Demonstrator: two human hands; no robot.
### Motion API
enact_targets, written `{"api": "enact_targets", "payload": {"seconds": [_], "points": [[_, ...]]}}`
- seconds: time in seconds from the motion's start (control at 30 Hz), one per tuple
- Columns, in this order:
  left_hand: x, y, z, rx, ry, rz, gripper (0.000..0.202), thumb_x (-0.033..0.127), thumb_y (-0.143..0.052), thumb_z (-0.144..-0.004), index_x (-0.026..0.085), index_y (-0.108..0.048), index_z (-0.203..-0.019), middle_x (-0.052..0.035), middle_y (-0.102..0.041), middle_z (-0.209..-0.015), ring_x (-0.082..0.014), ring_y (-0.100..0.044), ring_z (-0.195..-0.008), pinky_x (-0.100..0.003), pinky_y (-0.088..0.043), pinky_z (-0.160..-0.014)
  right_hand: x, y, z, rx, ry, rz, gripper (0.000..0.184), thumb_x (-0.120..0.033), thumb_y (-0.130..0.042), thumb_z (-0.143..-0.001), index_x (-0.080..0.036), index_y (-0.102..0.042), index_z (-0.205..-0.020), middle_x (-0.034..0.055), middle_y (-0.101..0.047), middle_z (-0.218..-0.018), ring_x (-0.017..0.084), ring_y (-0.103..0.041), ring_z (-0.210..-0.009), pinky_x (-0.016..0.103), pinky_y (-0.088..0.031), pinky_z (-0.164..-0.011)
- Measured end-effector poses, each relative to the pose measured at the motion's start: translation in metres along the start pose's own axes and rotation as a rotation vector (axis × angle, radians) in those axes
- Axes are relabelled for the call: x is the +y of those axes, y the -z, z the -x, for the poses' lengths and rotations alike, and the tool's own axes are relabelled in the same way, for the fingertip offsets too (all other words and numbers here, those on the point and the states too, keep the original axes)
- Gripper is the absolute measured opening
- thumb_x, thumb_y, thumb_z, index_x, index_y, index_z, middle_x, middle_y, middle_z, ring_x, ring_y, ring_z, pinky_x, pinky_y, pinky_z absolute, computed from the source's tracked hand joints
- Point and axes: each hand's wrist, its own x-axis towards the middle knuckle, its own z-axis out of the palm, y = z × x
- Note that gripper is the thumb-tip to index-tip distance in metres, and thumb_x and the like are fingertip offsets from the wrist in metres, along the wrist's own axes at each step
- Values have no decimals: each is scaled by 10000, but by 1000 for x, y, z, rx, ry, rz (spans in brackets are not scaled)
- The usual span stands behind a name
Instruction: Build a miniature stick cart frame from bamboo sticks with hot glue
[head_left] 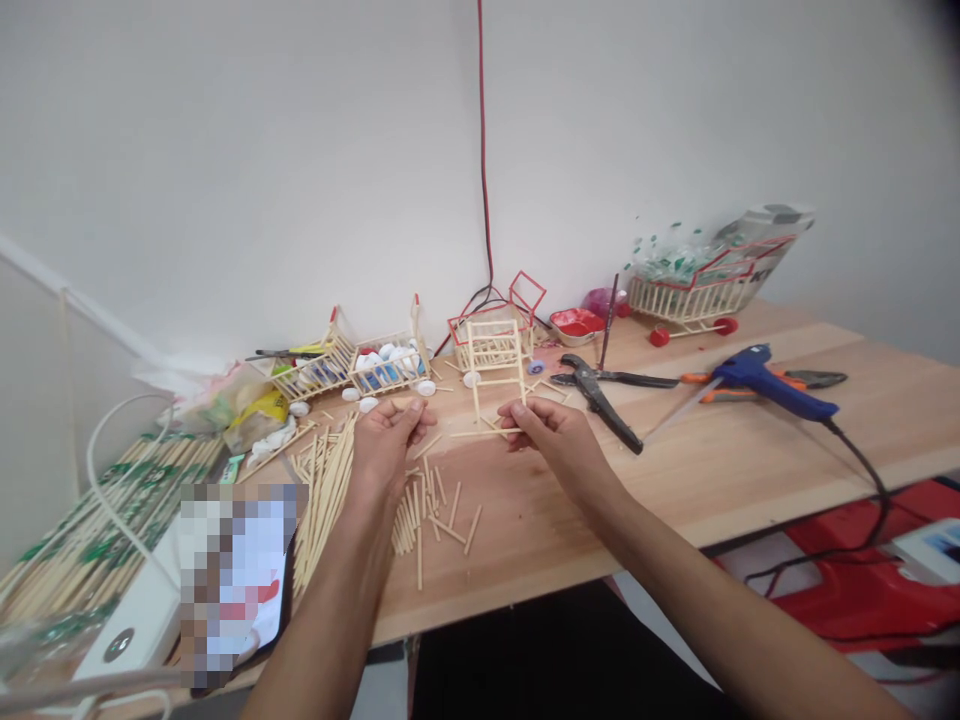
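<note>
My right hand [551,435] is closed in a pinch on a ladder-like frame of thin wooden sticks [499,380], which stands up from the fingertips. One stick of it runs level to the left, low over the table. My left hand [390,438] is to the left of the frame, apart from it, thumb pressed to the fingers. Whatever it pinches, if anything, I cannot make out. Below the hands lie short cut sticks [418,525]. A heap of longer sticks [324,500] is partly hidden by my left forearm.
Behind are small stick carts [391,370], a red paint dish [577,325] and a cart of small bottles [679,297]. Cutting pliers [600,395] and a blue glue gun [780,385] lie right. A phone [251,570], a power strip [127,630] and bagged sticks [97,510] occupy the left.
</note>
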Motion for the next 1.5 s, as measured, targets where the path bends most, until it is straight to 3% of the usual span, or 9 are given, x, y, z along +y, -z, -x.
{"api": "enact_targets", "payload": {"seconds": [0.1, 0.33, 0.47, 0.73, 1.0, 1.2, 1.3, 1.43, 1.5], "points": [[1, 0, 1, -15, 14, 1, 322, 358, -818, -535, 112, -659, -670, -42, -665, -601, -70, -473, -479, -201, -343, -478, 1, 0, 0, 2, 13, 24, 332, -463, -653, -793, -145, -715, -864, 44, -672, -799, 119, -630, -648, 258, -554, -625], [4, -2, 4, -24, -82, -7, 249, 373, -692, -691, 137, -617, -665, 26, -543, -478, -65, -414, -424, -196, -288, -442, 3, 1, -1, 9, 35, 81, 364, -502, -634, -800, -151, -713, -862, 54, -687, -812, 127, -640, -640, 261, -550, -621], [5, -3, 5, -41, -118, -40, 220, 341, -699, -692, 134, -631, -661, -3, -610, -568, -67, -440, -463, -203, -310, -457, 3, 1, -1, 7, 45, 83, 355, -493, -631, -804, -155, -715, -876, 55, -687, -825, 135, -649, -656, 268, -556, -633], [5, -2, 4, -20, -99, -72, 239, 296, -723, -671, 123, -657, -822, -66, -714, -727, -92, -533, -542, -205, -361, -513, 0, -1, 0, 1, 51, 102, 349, -490, -636, -803, -152, -712, -844, 47, -675, -802, 132, -639, -645, 262, -547, -617], [4, 1, 5, -26, -149, -193, 287, 403, -664, -772, 163, -573, -645, 51, -484, -443, -63, -365, -403, -198, -250, -433, 0, 0, 1, -6, 42, 99, 346, -487, -635, -808, -150, -709, -844, 48, -673, -808, 130, -639, -643, 265, -545, -618], [2, -1, 8, -89, -106, -256, 451, 491, -569, -837, 178, -453, -533, 66, -355, -373, -63, -284, -378, -216, -202, -434, 0, 0, 0, -11, 47, 80, 321, -461, -633, -815, -151, -709, -850, 40, -661, -811, 119, -628, -631, 263, -548, -619], [-2, -3, 8, -138, -90, -301, 427, 465, -511, -868, 182, -457, -554, 57, -398, -407, -71, -329, -401, -215, -243, -453, 1, 1, 0, -16, 45, 82, 318, -457, -627, -824, -152, -709, -863, 40, -664, -821, 116, -629, -633, 256, -545, -622], [-6, -4, 7, -188, -110, -330, 229, 354, -582, -810, 177, -527, -675, 29, -563, -570, -86, -435, -486, -217, -319, -507, 3, 2, 0, -6, 35, 104, 325, -463, -638, -815, -152, -710, -875, 45, -675, -838, 118, -634, -631, 255, -538, -621], [-5, -3, 7, -174, -151, -398, 235, 335, -597, -794, 175, -523, -639, 33, -543, -557, -87, -430, -492, -222, -317, -520, 3, 2, 1, 5, 33, 127, 333, -471, -644, -808, -152, -712, -872, 46, -677, -835, 122, -637, -637, 257, -535, -625]]}}
